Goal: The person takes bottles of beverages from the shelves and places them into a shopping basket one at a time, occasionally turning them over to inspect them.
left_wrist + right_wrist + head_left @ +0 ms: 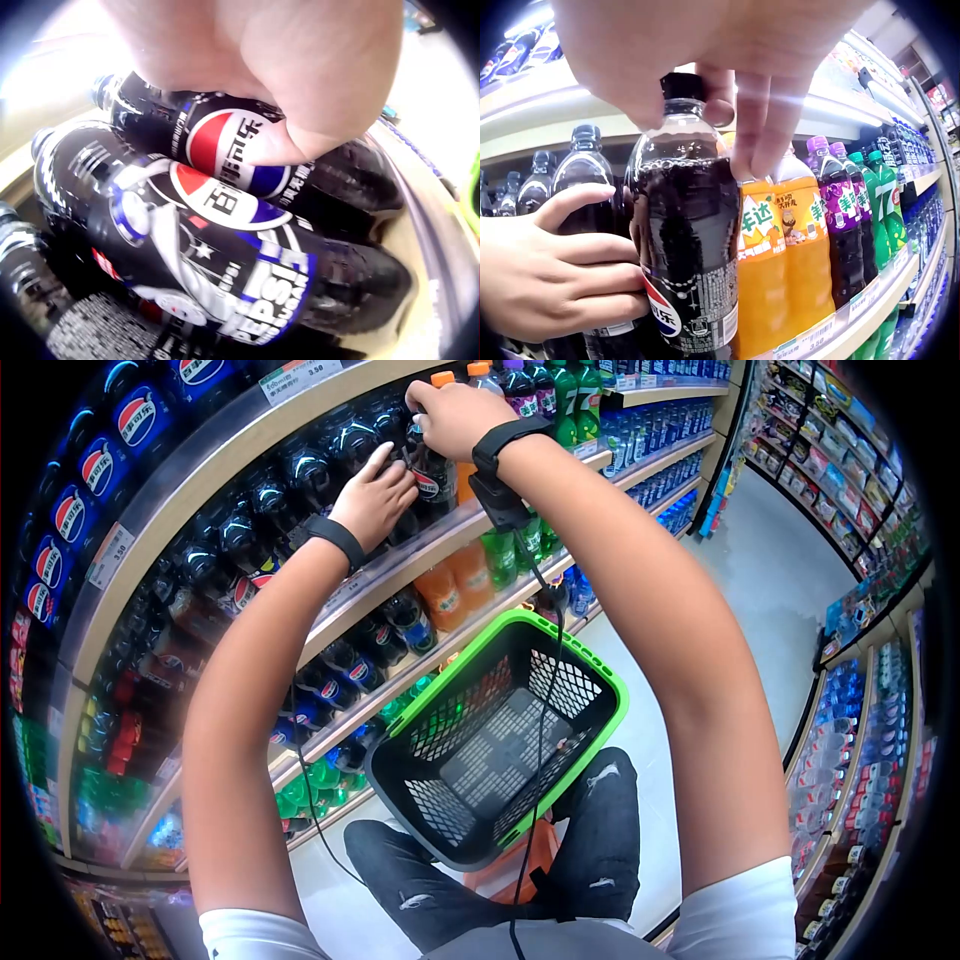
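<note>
In the head view my right hand [458, 422] is raised to the shelf of drinks. The right wrist view shows it pinching the dark cap of a Pepsi bottle [684, 202], thumb and fingertips around the neck. This bottle stands upright with dark cola inside. My left hand [574, 270] lies against its side, fingers fairly straight and their tips at the label. Its thumb points toward a cola bottle [585, 169] behind. In the left wrist view the left palm covers part of a Pepsi bottle [225, 142], with another Pepsi bottle [187, 240] beside it.
Orange soda bottles [806, 240], purple-capped bottles [840, 195] and green bottles [889, 202] stand right of the cola. A wooden shelf edge [400, 565] runs below the hands. Lower down is a black basket with a green rim [610, 710], above my knees. Cables hang from the wrists.
</note>
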### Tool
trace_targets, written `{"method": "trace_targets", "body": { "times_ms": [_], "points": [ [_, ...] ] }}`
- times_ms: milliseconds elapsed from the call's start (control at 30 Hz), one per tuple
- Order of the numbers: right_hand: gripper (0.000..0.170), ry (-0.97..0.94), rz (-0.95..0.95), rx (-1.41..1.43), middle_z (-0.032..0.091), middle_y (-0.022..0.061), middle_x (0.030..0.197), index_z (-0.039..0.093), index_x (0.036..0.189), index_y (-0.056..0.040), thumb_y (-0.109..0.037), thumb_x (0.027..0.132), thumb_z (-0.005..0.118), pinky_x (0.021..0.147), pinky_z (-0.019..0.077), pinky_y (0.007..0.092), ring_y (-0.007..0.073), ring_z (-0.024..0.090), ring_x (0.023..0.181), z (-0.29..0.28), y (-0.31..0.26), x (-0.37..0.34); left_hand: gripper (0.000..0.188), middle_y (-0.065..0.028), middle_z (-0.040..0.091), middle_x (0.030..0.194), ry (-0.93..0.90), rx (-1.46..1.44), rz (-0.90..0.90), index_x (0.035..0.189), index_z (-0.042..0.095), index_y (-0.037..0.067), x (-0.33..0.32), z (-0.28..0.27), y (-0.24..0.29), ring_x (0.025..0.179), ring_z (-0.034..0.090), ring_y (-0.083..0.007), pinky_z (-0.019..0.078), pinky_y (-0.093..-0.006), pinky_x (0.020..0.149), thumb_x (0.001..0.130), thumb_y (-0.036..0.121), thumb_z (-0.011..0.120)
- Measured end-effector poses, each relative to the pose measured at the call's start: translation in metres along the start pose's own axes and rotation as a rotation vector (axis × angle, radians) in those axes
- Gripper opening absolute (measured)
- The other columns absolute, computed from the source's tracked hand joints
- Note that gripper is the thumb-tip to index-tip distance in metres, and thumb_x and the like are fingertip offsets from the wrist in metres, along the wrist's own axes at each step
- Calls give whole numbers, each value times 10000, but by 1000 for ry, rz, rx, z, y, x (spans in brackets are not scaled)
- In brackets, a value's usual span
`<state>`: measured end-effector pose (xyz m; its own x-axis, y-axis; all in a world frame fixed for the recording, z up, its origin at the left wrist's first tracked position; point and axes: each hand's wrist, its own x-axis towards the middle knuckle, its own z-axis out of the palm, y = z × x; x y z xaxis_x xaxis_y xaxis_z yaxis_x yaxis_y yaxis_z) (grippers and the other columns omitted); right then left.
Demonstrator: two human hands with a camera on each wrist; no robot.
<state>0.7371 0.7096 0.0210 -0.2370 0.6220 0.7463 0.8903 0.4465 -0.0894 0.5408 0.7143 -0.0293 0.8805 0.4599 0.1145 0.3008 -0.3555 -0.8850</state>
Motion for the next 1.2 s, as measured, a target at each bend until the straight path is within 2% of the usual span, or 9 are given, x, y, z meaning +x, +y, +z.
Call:
{"method": "trace_targets", "body": {
  "times_ms": [200,333,433,467,567,700,867,1033,1200],
  "points": [
    [373,80,58,22,642,229,1091,516,1294,-127,-264,947,515,840,536,483,405,654,956,14,1,-5,371,-112,559,1271,177,-83,-29,1216,560,20,-5,16,12,1300,451,-254,180,-480,1212,891,174,471],
    [451,41,103,31,604,278,1136,451,1360,-107,-298,956,508,853,529,499,444,641,961,17,8,0,338,-106,549,1278,113,-190,-13,1159,573,71,-5,-2,8,1308,446,-255,191,-464,1209,826,127,558],
    [529,36,189,132,579,301,1193,418,1365,-110,-424,952,524,888,511,515,459,622,1037,20,6,4,425,-93,495,1395,307,-172,-246,1198,573,150,-18,-16,0,1403,358,-240,179,-495,1191,775,142,622],
    [554,-13,347,221,554,307,1233,452,1337,-88,-475,947,520,925,493,518,464,607,1075,21,3,3,506,-97,436,1451,266,-171,-369,1249,559,197,-21,-25,-4,1422,320,-265,185,-502,1179,755,164,662],
    [555,-43,436,219,536,303,1260,530,1276,-57,-509,956,494,941,489,511,452,605,1095,35,-7,5,620,-118,336,1524,254,-298,-488,1354,518,268,-31,-26,-19,1419,302,-357,261,-497,1152,760,181,674],
    [557,16,339,55,623,283,1117,553,1208,0,-498,974,468,843,527,500,437,641,997,48,-18,12,617,-156,332,1523,282,-386,-483,1362,524,253,-28,-20,-16,1385,358,-375,372,-459,1102,765,175,661],
    [524,-29,264,-42,702,237,879,535,1187,32,-446,976,502,768,550,477,407,684,883,47,-20,20,624,-146,329,1531,277,-375,-519,1370,518,257,-33,-22,-14,1401,339,-363,328,-488,1125,766,181,657],
    [630,-71,321,-29,698,265,896,487,1241,86,-460,935,556,764,560,475,419,693,876,34,-27,2,653,-125,333,1541,280,-387,-554,1414,474,211,-34,-27,-10,1420,323,-315,269,-479,1156,778,179,617],
    [517,96,87,83,675,226,1008,452,1332,-18,-341,944,562,730,532,519,433,657,854,-3,-30,-103,669,-137,392,1500,321,-528,-568,1402,487,155,-64,-57,19,1410,332,-339,288,-484,1143,756,177,657]
  ]
}}
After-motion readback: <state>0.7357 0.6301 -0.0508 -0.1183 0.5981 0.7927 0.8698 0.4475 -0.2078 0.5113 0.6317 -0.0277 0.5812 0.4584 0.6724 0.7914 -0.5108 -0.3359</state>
